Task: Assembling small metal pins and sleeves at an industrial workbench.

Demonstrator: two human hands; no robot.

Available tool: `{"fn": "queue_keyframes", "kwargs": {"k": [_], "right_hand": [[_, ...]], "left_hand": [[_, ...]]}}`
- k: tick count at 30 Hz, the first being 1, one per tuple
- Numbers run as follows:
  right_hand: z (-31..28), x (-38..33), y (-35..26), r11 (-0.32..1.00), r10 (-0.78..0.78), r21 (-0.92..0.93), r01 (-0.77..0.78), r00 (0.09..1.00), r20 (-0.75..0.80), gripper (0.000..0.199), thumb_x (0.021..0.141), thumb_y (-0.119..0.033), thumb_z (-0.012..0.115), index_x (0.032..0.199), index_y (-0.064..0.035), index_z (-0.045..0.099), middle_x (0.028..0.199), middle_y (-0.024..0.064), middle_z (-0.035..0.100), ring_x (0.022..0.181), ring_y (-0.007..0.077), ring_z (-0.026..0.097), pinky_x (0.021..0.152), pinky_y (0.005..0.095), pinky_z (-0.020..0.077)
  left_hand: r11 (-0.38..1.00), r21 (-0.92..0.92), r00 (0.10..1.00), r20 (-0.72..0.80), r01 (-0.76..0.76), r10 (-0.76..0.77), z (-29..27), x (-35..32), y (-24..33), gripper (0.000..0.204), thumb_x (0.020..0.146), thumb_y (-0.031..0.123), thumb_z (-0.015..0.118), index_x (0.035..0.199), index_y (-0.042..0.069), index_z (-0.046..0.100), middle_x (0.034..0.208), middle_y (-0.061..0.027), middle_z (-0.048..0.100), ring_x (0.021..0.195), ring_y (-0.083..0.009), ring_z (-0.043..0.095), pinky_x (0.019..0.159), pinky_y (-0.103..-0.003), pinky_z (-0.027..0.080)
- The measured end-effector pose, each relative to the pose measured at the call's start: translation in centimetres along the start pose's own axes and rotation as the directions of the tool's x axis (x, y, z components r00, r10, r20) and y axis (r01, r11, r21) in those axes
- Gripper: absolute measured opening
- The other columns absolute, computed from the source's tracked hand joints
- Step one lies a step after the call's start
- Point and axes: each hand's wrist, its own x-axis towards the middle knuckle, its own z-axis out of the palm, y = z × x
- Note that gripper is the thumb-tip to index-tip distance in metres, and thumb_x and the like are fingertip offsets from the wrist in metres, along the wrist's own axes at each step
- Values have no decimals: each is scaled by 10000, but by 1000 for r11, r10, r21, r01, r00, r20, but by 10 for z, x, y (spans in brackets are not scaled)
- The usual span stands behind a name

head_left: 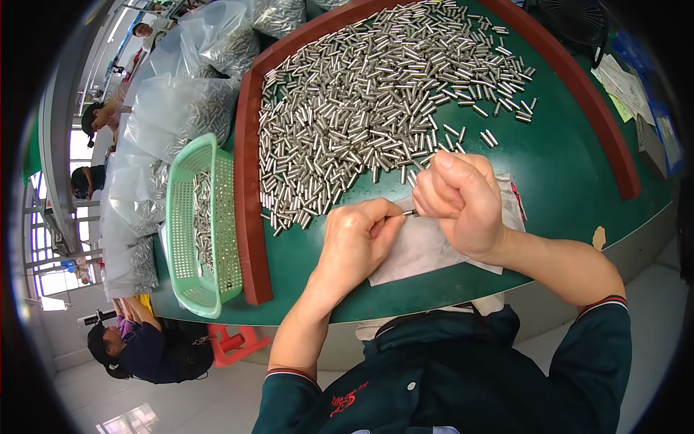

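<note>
My left hand (358, 235) is closed in a pinch, thumb against forefinger, on a small metal pin (410, 213). Just to its right, my right hand (463, 202) is curled into a fist. The pin's far end meets the fingers of that fist, and whatever lies inside them is hidden. Below both hands a smudged white cloth (412, 254) lies on the green tabletop (571, 188). Beyond them spreads a large heap of short, shiny metal pins (361, 108), with a few stray pins (489, 137) to the right.
Red-brown wooden rails (249, 188) border the heap. A green plastic basket (226, 253) with more pins stands left, beside clear bags of pins (210, 108). Papers (623, 83) and a black fan (575, 22) are at far right. A co-worker (155, 347) sits at lower left near a red stool (235, 343).
</note>
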Motion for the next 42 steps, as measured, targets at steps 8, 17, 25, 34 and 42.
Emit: {"fn": "queue_keyframes", "kwargs": {"k": [8, 17, 25, 34, 42], "right_hand": [[1, 2, -4, 1000, -5, 18, 5, 999, 33, 400, 869, -191, 341, 487, -116, 250, 401, -20, 247, 385, 74, 165, 398, 242, 173], [-1, -1, -6, 996, -16, 83, 12, 999, 46, 402, 870, -164, 370, 491, -97, 254, 425, -17, 273, 410, 66, 204, 413, 235, 193], [-2, 0, -4, 998, -5, 70, 2, 999, 45, 409, 869, -183, 376, 487, -94, 261, 419, -17, 273, 406, 65, 202, 412, 234, 191], [-2, 1, -3, 998, -6, 59, 3, 999, 52, 412, 869, -190, 372, 487, -98, 250, 414, -16, 271, 403, 66, 200, 410, 236, 193], [-3, 1, -3, 998, 12, 61, -15, 999, 49, 411, 868, -183, 369, 483, -100, 252, 416, -15, 274, 403, 70, 200, 409, 236, 194]], "left_hand": [[1000, 16, 1000, -5, -12, 12, -4, 0, 0, 40, 690, 22, 614, 701, 7, 579, 481, -75, 448, 406, -167, 435, 410, -288, 351], [-88, -939, 932, 342, 333, -118, -22, 4, -29, 98, 835, 85, 514, 922, 44, 528, 758, -53, 513, 503, -29, 297, 457, -151, 264], [-28, -938, 920, 344, 345, -188, -25, 8, -28, 143, 844, 98, 488, 954, 28, 546, 768, -38, 554, 487, -20, 315, 440, -150, 256], [-25, -935, 914, 353, 355, -203, -26, 8, -28, 172, 851, 112, 460, 979, 21, 530, 770, -54, 550, 485, -22, 316, 437, -153, 256], [464, -849, 945, 113, 252, -306, -18, 8, -28, 344, 889, 303, 438, 686, 36, 512, 587, -14, 454, 481, -67, 331, 440, -208, 255]]}}
